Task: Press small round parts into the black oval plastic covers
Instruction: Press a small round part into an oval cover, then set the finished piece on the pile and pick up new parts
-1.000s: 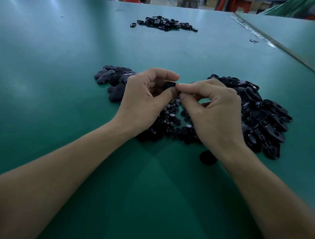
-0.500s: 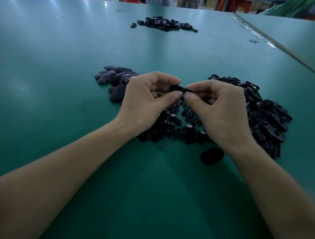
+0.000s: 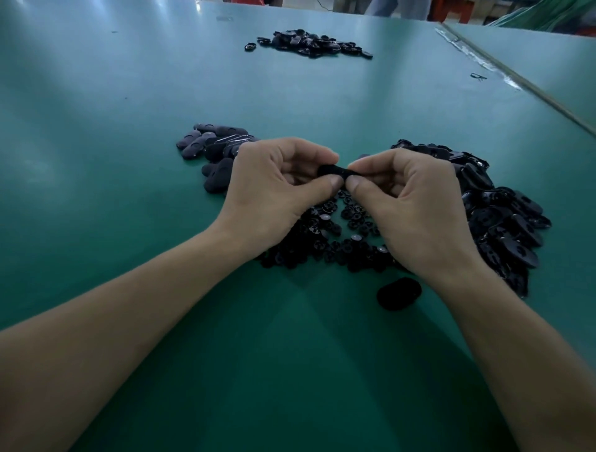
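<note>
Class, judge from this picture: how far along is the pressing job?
Seemingly done: the small pile of covers on the left. In hand: left hand and right hand pinch one cover. Left: the larger heap on the right and the loose round parts.

A broad work table with a smooth teal-green top (image 3: 129,161) fills nearly the whole view. Soft, pale streaks of overhead light (image 3: 64,42) glance off its far left part, and the near part lies darker. On the right, a thin grey seam strip with crinkled clear tape (image 3: 503,69) runs diagonally and parts it from a 2nd teal-green table top (image 3: 548,58). Beyond the far edge show a strip of pale floor (image 3: 303,3), red-orange furniture legs (image 3: 451,13) and a bundle of green material (image 3: 548,13).
</note>
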A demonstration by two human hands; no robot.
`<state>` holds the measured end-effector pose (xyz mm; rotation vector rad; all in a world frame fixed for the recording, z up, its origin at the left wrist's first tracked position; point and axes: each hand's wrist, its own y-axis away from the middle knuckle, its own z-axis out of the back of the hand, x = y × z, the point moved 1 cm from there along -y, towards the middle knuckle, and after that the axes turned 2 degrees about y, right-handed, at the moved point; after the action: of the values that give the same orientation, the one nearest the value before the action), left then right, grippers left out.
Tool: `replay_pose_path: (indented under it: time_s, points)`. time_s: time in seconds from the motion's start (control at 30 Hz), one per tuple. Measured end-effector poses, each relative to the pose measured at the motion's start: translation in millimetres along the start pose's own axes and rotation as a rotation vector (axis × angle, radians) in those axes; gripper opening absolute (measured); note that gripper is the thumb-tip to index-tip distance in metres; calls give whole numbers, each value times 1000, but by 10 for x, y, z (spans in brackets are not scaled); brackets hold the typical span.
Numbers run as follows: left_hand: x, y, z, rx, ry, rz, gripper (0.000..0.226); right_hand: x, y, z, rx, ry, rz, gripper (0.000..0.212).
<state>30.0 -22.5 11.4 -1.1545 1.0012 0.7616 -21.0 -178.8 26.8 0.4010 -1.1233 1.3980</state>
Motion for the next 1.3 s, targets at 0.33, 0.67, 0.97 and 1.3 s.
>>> replay_pose_path:
  time_s: [0.33,0.67,0.97,1.3]
  points:
    - [-5,15,-17,-48,-28,-23,26,3,21,-2,7,-15,-17,17]
    - [2,7,9,-223,-64,-71,19,-115,-13,306,-109,837,-192,40]
    - [61,-119,153,-455,-58,25,13,-250,-26,391,-18,935,-341,36]
    - [140,-231,263,-611,152,194,15,-198,-36,330,-10,858,-219,38]
